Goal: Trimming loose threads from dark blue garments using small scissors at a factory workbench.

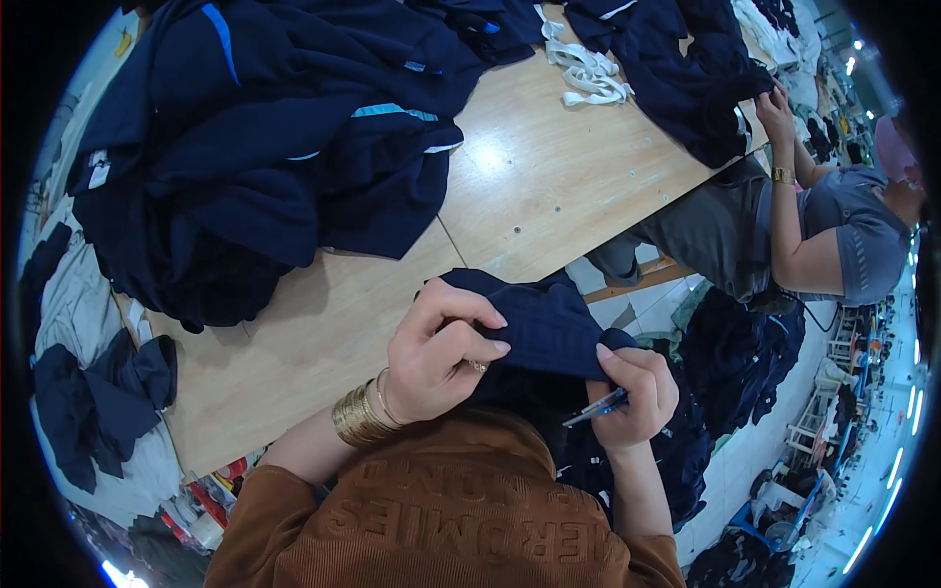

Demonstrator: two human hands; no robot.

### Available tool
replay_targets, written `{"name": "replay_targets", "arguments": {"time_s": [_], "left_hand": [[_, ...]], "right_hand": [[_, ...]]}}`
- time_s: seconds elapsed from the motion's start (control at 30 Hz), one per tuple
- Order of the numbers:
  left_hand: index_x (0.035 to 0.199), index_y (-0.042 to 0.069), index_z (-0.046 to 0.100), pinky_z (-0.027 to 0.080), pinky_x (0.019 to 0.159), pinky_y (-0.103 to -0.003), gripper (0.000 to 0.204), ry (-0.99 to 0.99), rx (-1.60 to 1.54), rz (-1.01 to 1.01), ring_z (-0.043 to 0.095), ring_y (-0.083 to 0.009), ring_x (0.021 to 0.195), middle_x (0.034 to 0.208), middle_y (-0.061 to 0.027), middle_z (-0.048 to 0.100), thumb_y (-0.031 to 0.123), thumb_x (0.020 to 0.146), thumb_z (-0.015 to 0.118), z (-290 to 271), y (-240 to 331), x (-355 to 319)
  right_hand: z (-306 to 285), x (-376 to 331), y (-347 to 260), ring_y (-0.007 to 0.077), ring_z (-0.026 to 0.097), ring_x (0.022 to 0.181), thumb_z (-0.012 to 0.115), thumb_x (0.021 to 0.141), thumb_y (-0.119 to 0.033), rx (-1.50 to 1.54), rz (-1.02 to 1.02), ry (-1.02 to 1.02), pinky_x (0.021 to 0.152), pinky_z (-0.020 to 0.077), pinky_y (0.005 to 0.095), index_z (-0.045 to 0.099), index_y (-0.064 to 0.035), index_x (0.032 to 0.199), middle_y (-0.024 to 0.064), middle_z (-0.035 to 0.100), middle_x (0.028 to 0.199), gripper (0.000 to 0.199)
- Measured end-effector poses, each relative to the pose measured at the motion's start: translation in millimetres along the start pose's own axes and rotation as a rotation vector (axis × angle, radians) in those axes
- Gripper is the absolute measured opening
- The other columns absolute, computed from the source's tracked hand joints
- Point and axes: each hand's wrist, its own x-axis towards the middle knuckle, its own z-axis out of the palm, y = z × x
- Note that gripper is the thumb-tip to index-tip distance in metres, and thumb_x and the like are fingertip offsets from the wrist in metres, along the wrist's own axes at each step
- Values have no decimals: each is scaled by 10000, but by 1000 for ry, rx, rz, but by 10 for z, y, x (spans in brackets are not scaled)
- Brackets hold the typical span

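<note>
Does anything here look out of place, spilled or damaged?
The white fabric strips look untidy, lying in loose loops on the wooden table. The held navy fabric shows no clear damage; I see no spill.

Part of a small blue-and-metal tool (603,407) is covered by the fingers of the right hand (637,387), so I cannot make out its whole shape. The left hand (436,353) hides one end of the navy cloth (549,328), whose underside is turned away from me. A heap of navy garments (225,147) covers much of the tabletop (549,176) and is cut off above; a white label (99,169) there is too small to read. The brown top (441,519) is cut off below. Far right, distant workroom clutter (869,328) is blurred and tiny.
</note>
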Motion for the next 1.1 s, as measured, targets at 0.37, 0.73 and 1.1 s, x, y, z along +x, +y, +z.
{"name": "replay_targets", "arguments": {"time_s": [0.37,0.73,1.1], "left_hand": [[729,84,570,424,611,-248,271,140,-34,23,537,-164,739,890,-70,572,-130,614,691,22,20,-32],[747,109,564,415,663,-275,294,127,-37,22,525,-188,787,926,-64,551,-130,596,644,37,-34,-113],[1065,92,557,378,839,-379,450,-63,-41,-64,559,-260,903,1020,-94,594,38,654,732,139,-22,9]], "right_hand": [[23,-60,-108,168,508,509,749,598,-10,40,7,143,428,369,265,655,-36,879,61,578,725,297],[28,-59,-170,160,487,466,747,588,10,95,24,149,419,364,253,653,-38,879,56,551,690,310],[12,14,-280,208,560,572,753,629,-23,232,54,-59,510,445,279,600,-28,841,88,579,699,262]]}}
